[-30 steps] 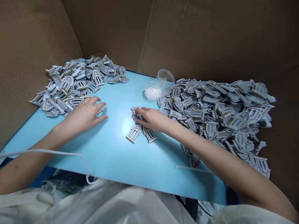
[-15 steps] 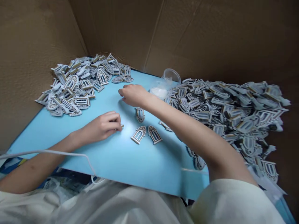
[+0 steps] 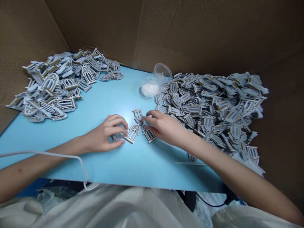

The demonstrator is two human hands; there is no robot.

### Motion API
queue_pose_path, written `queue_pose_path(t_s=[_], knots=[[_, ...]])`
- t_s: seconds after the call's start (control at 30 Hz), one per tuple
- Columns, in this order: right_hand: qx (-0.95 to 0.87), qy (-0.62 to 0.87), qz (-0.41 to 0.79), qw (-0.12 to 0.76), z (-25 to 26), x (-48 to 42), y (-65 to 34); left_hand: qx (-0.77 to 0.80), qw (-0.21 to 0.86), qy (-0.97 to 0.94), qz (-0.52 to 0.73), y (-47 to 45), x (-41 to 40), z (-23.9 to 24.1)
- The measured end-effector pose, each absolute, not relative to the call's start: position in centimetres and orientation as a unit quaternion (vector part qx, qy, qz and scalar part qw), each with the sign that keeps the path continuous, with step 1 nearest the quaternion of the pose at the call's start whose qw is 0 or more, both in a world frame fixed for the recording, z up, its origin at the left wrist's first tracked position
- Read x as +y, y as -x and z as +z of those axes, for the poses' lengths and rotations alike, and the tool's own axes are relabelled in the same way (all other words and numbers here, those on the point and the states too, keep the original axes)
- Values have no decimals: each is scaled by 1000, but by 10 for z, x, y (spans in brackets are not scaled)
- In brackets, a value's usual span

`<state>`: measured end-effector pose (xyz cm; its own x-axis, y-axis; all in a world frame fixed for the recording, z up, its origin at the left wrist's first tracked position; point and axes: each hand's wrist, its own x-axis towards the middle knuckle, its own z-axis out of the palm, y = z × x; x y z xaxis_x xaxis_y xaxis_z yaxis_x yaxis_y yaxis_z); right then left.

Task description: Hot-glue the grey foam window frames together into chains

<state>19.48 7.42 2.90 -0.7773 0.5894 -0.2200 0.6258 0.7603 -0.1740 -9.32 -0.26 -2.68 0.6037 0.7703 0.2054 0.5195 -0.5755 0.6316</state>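
Observation:
My left hand (image 3: 105, 133) sits low on the blue table, its fingers curled over a small grey window-shaped piece (image 3: 117, 136). Just right of it, almost touching my thumb side, lies a loose arched window frame (image 3: 132, 133). My right hand (image 3: 165, 125) reaches in from the right with fingers spread. Its fingertips are at a second arched frame (image 3: 148, 133) and beside an upright-lying third frame (image 3: 137, 116). These grey pieces have gold-toned edges and barred openings.
A heap of arched pieces (image 3: 54, 85) fills the table's left corner, and a larger heap (image 3: 211, 109) spreads along the right. A clear plastic cup (image 3: 162, 72) and white powder in clear plastic (image 3: 149, 90) stand behind. Cardboard walls (image 3: 209, 34) surround the table; a white cable (image 3: 45, 153) crosses my left forearm.
My right hand has come back from the far middle of the table down to the loose frames. My left hand has shifted right, next to them. The view has tilted slightly.

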Motion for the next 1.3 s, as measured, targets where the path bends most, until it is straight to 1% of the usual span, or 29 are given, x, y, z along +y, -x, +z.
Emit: queue_pose_path(t_s=[0.1, 0.2, 0.43, 0.53, 0.6, 0.73, 0.8, 0.9, 1.0, 1.07, 1.13, 1.3], knots=[[896, -411, -143, 92, 28, 58, -202, 431, 217, -860, 166, 77, -1, -29], [872, -442, -174, 114, 25, 43, -203, 424, 198, -874, 132, 65, 1, -33], [848, -480, -196, 107, 17, 37, -198, 458, 170, -859, 154, 59, -3, -37], [840, -506, -157, 114, 15, 36, -195, 492, 146, -845, 151, 56, -7, -35], [849, -499, -136, 110, 13, 32, -193, 498, 132, -847, 135, 54, -9, -34], [869, -445, -205, 74, 12, 28, -194, 487, 104, -863, 90, 51, -12, -31], [869, -444, -212, 51, 13, 34, -194, 482, 95, -868, 79, 52, -11, -31], [870, -458, -182, 20, 15, 55, -188, 483, 100, -863, 105, 55, -7, -30], [885, -425, -191, -9, 15, 80, -179, 484, 143, -849, 157, 63, -2, -26], [899, -381, -217, -3, 15, 92, -174, 487, 159, -843, 164, 71, 0, -23], [908, -350, -228, 21, 17, 98, -171, 501, 154, -838, 150, 80, 0, -19], [916, -357, -170, 71, 22, 90, -169, 528, 110, -828, 155, 84, -11, -16]])
